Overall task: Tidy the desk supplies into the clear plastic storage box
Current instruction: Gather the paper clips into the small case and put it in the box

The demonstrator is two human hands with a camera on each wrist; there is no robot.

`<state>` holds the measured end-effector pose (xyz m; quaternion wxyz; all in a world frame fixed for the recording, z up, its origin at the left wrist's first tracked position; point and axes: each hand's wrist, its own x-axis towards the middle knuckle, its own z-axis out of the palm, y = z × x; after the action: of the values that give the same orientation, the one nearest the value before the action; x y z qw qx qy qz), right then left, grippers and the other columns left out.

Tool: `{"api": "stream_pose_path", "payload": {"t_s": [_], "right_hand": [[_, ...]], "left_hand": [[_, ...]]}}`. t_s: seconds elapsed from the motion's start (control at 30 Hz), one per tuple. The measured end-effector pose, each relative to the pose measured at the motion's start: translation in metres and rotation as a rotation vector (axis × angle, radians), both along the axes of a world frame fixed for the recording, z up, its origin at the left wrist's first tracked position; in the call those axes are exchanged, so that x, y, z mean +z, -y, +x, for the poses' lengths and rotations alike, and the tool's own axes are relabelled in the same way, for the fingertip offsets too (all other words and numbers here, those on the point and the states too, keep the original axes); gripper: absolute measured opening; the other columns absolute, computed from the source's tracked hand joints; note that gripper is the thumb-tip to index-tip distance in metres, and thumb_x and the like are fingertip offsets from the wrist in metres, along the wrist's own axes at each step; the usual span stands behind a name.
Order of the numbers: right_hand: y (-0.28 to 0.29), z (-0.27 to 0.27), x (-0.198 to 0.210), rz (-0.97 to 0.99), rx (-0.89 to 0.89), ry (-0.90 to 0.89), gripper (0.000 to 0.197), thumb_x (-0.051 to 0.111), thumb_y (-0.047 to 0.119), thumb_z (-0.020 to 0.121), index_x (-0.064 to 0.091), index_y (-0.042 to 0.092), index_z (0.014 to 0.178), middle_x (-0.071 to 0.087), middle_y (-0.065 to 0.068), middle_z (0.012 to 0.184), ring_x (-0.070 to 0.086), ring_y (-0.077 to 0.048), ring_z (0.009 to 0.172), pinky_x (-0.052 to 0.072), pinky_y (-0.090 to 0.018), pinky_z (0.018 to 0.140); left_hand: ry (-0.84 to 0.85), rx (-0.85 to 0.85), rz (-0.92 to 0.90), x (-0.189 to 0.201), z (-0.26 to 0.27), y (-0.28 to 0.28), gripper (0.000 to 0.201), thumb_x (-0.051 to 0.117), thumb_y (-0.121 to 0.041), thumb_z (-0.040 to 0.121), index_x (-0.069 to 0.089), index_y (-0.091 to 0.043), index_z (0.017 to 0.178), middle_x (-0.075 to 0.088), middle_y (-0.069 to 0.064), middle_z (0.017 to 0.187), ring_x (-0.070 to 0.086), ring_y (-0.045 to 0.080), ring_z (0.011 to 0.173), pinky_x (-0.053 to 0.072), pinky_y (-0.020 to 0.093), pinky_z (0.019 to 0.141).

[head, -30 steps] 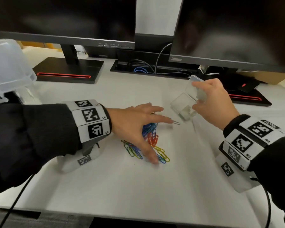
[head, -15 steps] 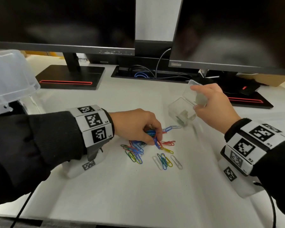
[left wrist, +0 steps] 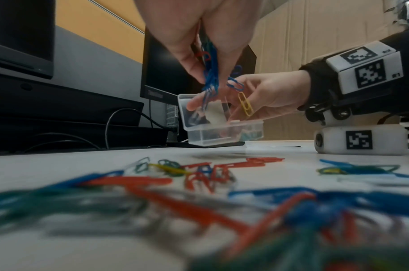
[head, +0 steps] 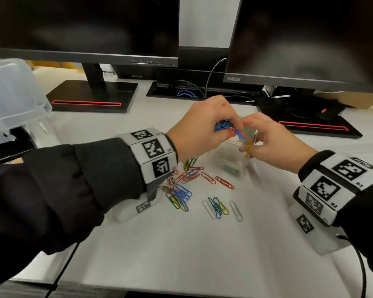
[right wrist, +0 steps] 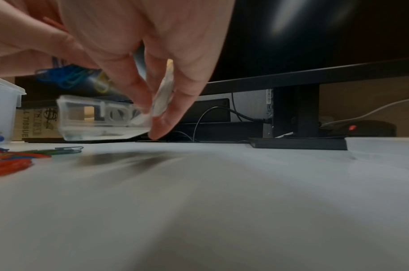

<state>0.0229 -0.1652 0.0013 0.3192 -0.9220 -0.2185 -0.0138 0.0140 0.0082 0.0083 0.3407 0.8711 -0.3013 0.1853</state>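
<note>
Clips (head: 224,126): bunch pinched in left hand (head: 199,130) over small box (left wrist: 219,126), lifted off surface (head: 202,254), lid gripped by right hand (head: 276,145); release low so none spill.

loose paper clips (head: 194,190) under both hands

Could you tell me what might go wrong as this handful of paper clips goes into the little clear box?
1. The left hand pinches a tangled bunch of clips, and a yellow clip dangles beside the small clear box, so it may drop outside.
2. The right hand holds the box lifted and tilted, so clips already inside could slide out.
3. Many loose clips lie on the desk below the left wrist; the sleeve might scatter them.
</note>
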Motion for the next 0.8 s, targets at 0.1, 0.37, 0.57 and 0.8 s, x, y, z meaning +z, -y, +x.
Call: {"api": "stream_pose_path", "payload": {"t_s": [0.1,0.37,0.57,0.8], "right_hand": [[0.000,-0.001,0.001,0.047,0.018,-0.034,0.041,0.061,-0.006,0.078,0.060,0.020,0.109,0.049,-0.001,0.115,0.055,-0.018,0.091,0.051,-0.037,0.085],[0.000,-0.001,0.000,0.045,0.019,-0.015,0.046,0.062,-0.005,0.079,0.058,0.023,0.116,0.050,-0.001,0.114,0.057,-0.024,0.096,0.051,-0.041,0.086],[0.003,0.004,-0.004,0.095,0.002,0.016,0.056,0.061,-0.008,0.078,0.057,0.026,0.123,0.044,0.017,0.099,0.055,-0.018,0.100,0.052,-0.041,0.088],[0.006,0.009,-0.006,0.131,-0.025,0.074,0.057,0.063,-0.008,0.077,0.057,0.024,0.123,0.042,0.019,0.097,0.054,-0.020,0.104,0.050,-0.041,0.092]], "left_hand": [[-0.024,-0.028,-0.012,0.000,0.001,0.009,0.012,0.066,-0.010,0.083,0.071,-0.013,0.094,0.049,-0.005,0.094,0.049,0.003,0.081,0.039,0.005,0.075],[-0.165,-0.070,0.139,-0.004,-0.005,0.001,0.028,0.054,-0.015,0.077,0.065,-0.016,0.102,0.056,0.001,0.116,0.050,0.015,0.111,0.035,0.021,0.095],[-0.177,-0.034,0.303,-0.005,-0.007,0.001,0.025,0.054,-0.023,0.091,0.067,-0.017,0.112,0.066,0.000,0.112,0.059,0.013,0.099,0.041,0.020,0.088],[-0.198,-0.006,0.498,-0.008,-0.011,-0.007,0.050,0.060,-0.043,0.085,0.050,-0.015,0.124,0.044,0.005,0.125,0.047,0.020,0.112,0.042,0.035,0.097]]}}
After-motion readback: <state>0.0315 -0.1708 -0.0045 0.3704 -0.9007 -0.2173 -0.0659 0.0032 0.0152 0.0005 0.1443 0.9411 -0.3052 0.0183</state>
